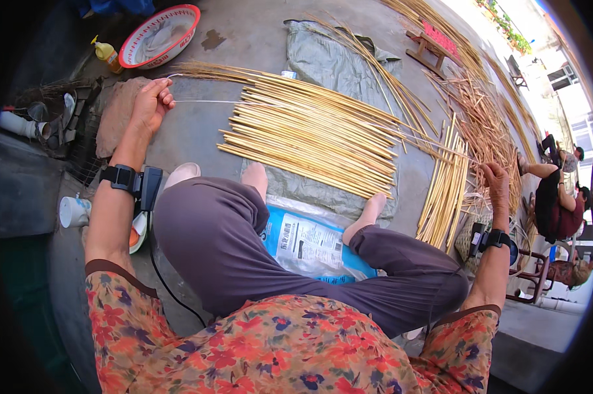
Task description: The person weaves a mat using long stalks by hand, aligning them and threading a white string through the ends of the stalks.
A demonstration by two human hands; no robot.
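Observation:
Before my legs, a row of straight yellow stalks (309,134) lies side by side, forming a flat mat. A thin white string (208,102) stretches across it from one hand to the other. My left hand (153,104), past the mat's left end, is closed on the string, and a short white end sticks out above the fingers. Far to the right, my right hand (496,182) pinches the string's other end between thumb and finger. Both arms are spread wide. Under the mat is a grey-green plastic sheet (323,59).
A blue printed bag (309,246) lies between my legs. Beside the mat are loose cut stalks (444,190) and a heap of reddish strips (483,125). A red-rimmed basin (190,49), a yellow bottle (106,54) and a wooden stool (431,49) stand farther off. People sit at right.

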